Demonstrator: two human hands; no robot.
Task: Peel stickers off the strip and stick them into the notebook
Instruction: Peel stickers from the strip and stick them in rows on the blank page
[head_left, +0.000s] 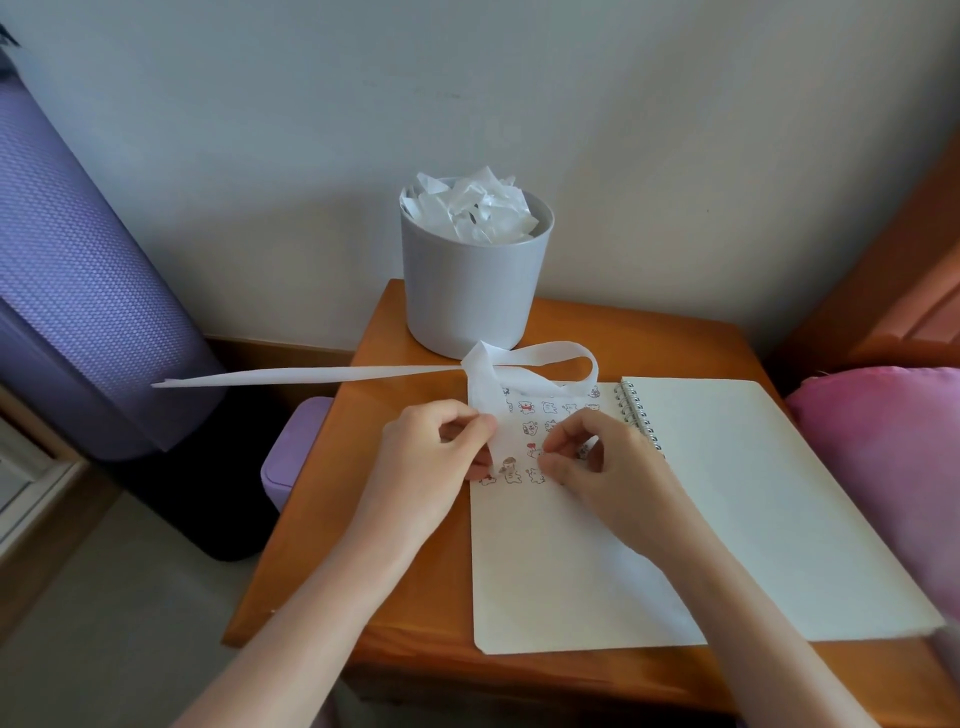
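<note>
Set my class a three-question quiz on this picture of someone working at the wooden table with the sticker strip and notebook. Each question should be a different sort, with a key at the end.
1. True or false: the grey round tub stands on the open spiral-bound notebook.
2. Where are the small cartoon stickers stuck? A) on the notebook's left page B) on its right page C) on the tub's wall
3. Fill in: the left hand pinches the long white paper ___.
Key: 1 false, it stands on the orange wooden table, behind the notebook. 2 A. 3 strip.
</note>
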